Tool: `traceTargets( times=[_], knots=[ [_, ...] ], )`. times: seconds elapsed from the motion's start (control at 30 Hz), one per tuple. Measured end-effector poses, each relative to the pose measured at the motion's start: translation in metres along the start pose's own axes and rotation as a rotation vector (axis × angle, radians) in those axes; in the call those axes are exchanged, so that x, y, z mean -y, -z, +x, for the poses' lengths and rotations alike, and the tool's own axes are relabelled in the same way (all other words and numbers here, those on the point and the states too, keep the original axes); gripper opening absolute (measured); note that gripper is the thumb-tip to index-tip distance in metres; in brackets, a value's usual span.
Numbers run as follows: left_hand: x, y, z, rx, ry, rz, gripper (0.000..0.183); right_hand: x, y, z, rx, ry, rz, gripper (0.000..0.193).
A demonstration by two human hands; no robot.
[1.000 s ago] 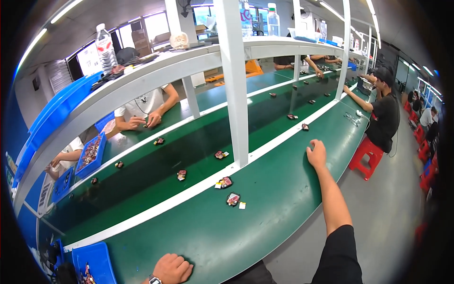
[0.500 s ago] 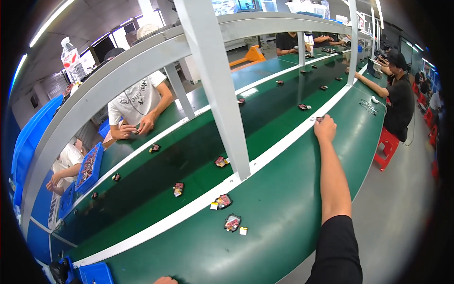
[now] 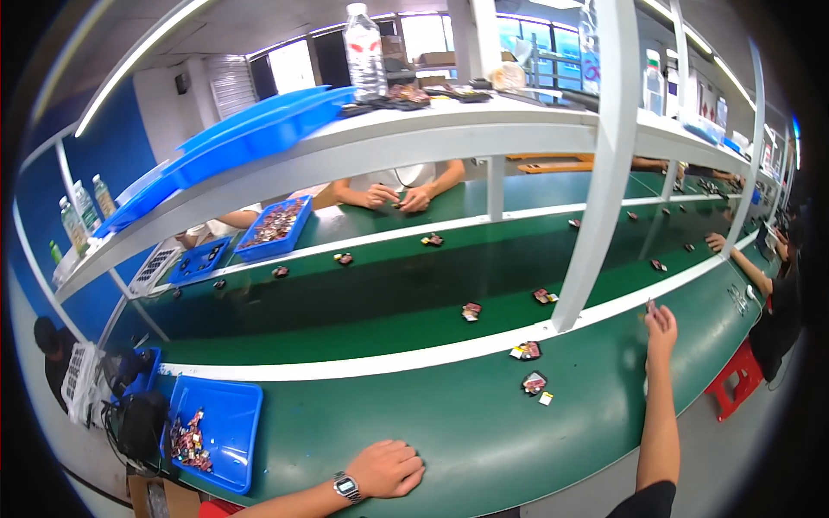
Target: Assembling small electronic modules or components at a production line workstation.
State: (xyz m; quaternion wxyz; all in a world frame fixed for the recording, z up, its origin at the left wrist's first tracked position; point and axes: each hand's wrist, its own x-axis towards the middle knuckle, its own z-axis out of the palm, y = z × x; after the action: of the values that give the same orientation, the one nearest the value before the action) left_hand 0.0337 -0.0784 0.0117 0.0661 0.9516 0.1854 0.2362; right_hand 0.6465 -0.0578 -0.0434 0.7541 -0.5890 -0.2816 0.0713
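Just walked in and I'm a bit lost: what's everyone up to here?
The wearer's right hand is raised over the green worktop, seemingly pinching a small part. The left hand rests on the worktop, near a blue tray holding small parts. Two small assemblies lie between the hands. Across the line, another person's hands work on something small.

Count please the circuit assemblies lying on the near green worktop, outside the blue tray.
2: one assembly is beside the white rail near the post; the other assembly is just below it in view. Some may be hidden near the co-worker at right.
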Motion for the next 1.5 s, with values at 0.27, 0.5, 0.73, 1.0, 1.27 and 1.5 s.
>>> traceTargets(
  times=[0.27, 0.5, 0.73, 1.0, 1.27, 1.5],
  knots=[
    [0.042, 0.026, -0.008, -0.105, 0.144, -0.005, 0.020, 0.135, -0.125, -0.210, 0.794, 0.047, 0.095, 0.053],
    [0.106, 0.040, -0.007, -0.126, 0.726, -1.014, 0.043, 0.171, -0.248, -0.301, 1.381, 0.333, -0.009, 0.063],
    [0.109, 0.042, -0.030, -0.185, 0.732, -1.548, 0.040, 0.169, -0.290, -0.340, 1.480, 0.483, -0.076, 0.067],
    [0.115, 0.029, -0.030, -0.198, 0.810, -1.456, 0.036, 0.159, -0.290, -0.341, 1.365, 0.714, -0.069, 0.045],
    [0.102, 0.036, -0.021, -0.180, 0.822, -1.434, 0.039, 0.154, -0.288, -0.337, 1.326, 0.686, -0.054, 0.027],
    [0.099, 0.032, -0.020, -0.169, 0.838, -1.409, 0.034, 0.152, -0.289, -0.338, 1.323, 0.723, -0.114, 0.020]
  ],
)
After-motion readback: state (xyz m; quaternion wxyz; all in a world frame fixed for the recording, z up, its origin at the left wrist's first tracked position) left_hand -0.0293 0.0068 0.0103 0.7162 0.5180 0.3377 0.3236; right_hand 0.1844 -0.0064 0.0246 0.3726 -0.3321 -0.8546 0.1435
